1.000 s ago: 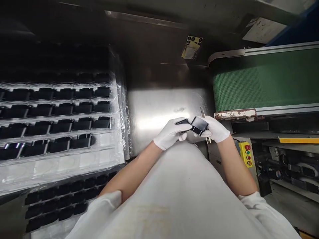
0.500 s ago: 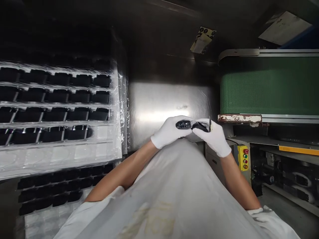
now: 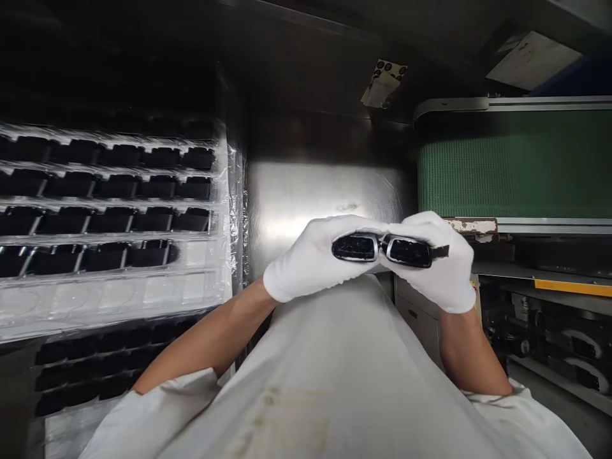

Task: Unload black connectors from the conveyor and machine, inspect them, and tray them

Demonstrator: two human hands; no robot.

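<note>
"What do we have at the far left?"

"A clear plastic tray (image 3: 167, 288), well left of the hands, with rows of black parts (image 3: 153, 188) sitting in its pockets. A second tray (image 3: 71, 428) lies below it, nearer us, holding more of them."

"Then what comes next, moving right?"

"A stainless steel panel (image 3: 310, 197) directly behind the left hand, with a small sticker sheet (image 3: 382, 83) on the dark surface above the hands."

"And the hands themselves?"

"Both wear white gloves and both are closed. Our left hand (image 3: 315, 255) and our right hand (image 3: 435, 261) grip a glossy black part (image 3: 389, 250) between them — it sits in the middle, above our white smock (image 3: 335, 357), with two silver-rimmed openings facing up at us. We cannot tell whether it is one piece or two pressed together."

"What is past the right hand?"

"A green mesh conveyor belt (image 3: 507, 172) just beyond it, with a paint-worn frame edge (image 3: 471, 225) right beside the glove, and a yellow strip (image 3: 574, 288) on the machinery lower down."
</note>
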